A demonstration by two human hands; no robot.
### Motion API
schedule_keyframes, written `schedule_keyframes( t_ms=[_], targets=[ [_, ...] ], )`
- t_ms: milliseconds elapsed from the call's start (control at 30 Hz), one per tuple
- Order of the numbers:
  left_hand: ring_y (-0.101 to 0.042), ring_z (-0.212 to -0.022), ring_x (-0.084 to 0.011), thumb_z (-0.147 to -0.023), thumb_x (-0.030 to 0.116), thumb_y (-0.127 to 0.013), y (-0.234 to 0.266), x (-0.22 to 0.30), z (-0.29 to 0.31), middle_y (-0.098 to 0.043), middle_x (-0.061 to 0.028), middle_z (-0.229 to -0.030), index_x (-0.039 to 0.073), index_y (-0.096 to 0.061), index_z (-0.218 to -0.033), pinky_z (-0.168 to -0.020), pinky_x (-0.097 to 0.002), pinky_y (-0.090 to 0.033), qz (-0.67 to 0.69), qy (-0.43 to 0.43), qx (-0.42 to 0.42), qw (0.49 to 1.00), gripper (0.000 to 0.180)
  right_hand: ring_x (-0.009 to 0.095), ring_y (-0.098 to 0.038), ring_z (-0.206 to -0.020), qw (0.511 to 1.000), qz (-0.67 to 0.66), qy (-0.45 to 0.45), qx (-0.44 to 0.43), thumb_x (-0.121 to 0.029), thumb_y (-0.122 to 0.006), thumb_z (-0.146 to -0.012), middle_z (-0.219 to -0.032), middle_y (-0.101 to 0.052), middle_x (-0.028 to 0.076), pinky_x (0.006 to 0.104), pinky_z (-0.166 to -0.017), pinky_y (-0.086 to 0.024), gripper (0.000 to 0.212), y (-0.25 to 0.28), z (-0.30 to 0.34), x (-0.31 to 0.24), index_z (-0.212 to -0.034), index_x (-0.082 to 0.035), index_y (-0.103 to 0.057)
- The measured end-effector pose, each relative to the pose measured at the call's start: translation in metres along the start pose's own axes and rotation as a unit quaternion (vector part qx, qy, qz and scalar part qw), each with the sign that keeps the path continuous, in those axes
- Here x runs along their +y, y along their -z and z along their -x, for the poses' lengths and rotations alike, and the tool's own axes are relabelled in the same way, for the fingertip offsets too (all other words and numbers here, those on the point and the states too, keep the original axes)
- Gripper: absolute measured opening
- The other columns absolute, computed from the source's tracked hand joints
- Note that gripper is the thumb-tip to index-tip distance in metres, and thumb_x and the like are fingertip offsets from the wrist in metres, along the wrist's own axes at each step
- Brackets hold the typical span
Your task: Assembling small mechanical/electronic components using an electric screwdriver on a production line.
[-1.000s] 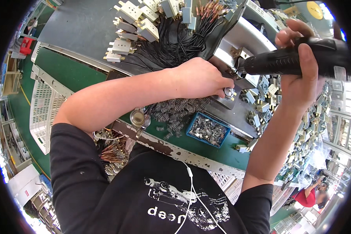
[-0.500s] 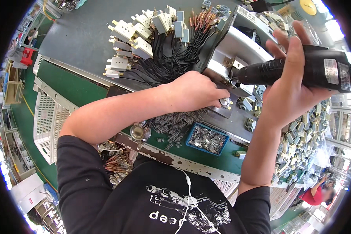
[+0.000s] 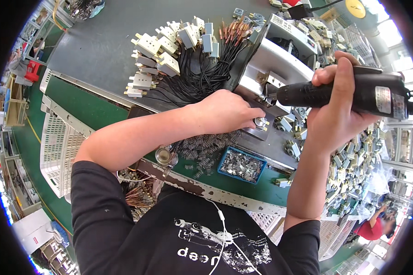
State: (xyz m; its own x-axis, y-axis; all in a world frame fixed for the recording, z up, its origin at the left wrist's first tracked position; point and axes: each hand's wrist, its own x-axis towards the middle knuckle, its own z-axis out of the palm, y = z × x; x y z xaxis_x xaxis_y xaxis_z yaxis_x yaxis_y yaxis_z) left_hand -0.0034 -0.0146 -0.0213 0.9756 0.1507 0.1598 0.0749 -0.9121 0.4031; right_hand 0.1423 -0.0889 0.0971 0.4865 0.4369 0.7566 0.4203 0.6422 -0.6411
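Note:
My right hand (image 3: 337, 98) is wrapped round a black electric screwdriver (image 3: 307, 94), held nearly level. The screwdriver's tip points left, at the front of a silver metal box (image 3: 257, 68) that looks like a screw feeder; whether it touches is hard to see. Just below the box, my left hand (image 3: 227, 111) is closed, with thumb and forefinger at a small pale plug piece (image 3: 260, 123) with brass pins. That piece rests on a metal block at the bench edge, and the fingers partly cover it.
Cream and grey plug housings (image 3: 147, 45) on black cables lie beyond my left arm. A heap of springs (image 3: 202, 149) and a blue tray (image 3: 242, 165) of small metal parts sit nearer me. Many loose housings (image 3: 353, 160) cover the right side. A person in red stands far right.
My right fingers, spread before, have closed round the screwdriver. The screwdriver has shifted slightly left and down in view. My left hand stays at the plug piece.

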Motion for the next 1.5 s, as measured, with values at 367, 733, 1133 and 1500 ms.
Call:
schedule_keyframes(
  t_ms=[367, 733, 1133, 1500],
  targets=[
    [-0.071, -0.08, -0.0302, -0.093, 0.036, -0.065, 0.001, 0.0, -0.001, -0.07, -0.0072, -0.078, 0.015, -0.064, -0.117, -0.067, -0.044, -0.055, 0.007, 0.0, -0.011, 1.0, 0.032, 0.017, -0.064, -0.061, 1.0, -0.021, -0.013, -0.015, 0.008, -0.063, -0.093, -0.097, -0.07, 0.022, 0.0318, -0.055, -0.056, 0.059, -0.011, 0.005, 0.009, -0.139, -0.003, -0.027],
    [-0.072, -0.078, -0.0279, -0.093, 0.037, -0.065, -0.005, -0.004, 0.003, -0.072, -0.0052, -0.082, 0.017, -0.067, -0.118, -0.065, -0.0397, -0.057, 0.014, -0.019, 0.044, 0.999, 0.032, 0.018, -0.061, -0.063, 0.992, -0.033, -0.107, -0.063, 0.004, -0.061, -0.095, -0.096, -0.067, 0.021, 0.0325, -0.056, -0.052, 0.038, 0.023, 0.012, -0.018, -0.13, 0.005, -0.046],
    [-0.07, -0.074, -0.0302, -0.096, 0.038, -0.063, 0.007, -0.001, -0.003, -0.068, -0.0081, -0.074, 0.019, -0.061, -0.125, -0.063, -0.0433, -0.054, -0.004, 0.007, -0.028, 1.0, 0.035, 0.016, -0.061, -0.061, 0.992, 0.029, -0.11, -0.057, 0.005, -0.057, -0.097, -0.1, -0.065, 0.023, 0.0349, -0.059, -0.055, 0.083, 0.03, 0.033, -0.008, -0.159, -0.014, -0.006],
    [-0.071, -0.079, -0.032, -0.093, 0.036, -0.065, 0.008, 0.001, -0.003, -0.07, -0.0094, -0.077, 0.014, -0.062, -0.113, -0.066, -0.0447, -0.056, 0.009, 0.018, -0.039, 0.999, 0.03, 0.016, -0.061, -0.061, 0.991, 0.002, -0.107, -0.077, 0.007, -0.057, -0.095, -0.099, -0.064, 0.023, 0.0352, -0.06, -0.054, 0.086, 0.03, 0.038, -0.005, -0.16, -0.013, -0.003]
  ],
)
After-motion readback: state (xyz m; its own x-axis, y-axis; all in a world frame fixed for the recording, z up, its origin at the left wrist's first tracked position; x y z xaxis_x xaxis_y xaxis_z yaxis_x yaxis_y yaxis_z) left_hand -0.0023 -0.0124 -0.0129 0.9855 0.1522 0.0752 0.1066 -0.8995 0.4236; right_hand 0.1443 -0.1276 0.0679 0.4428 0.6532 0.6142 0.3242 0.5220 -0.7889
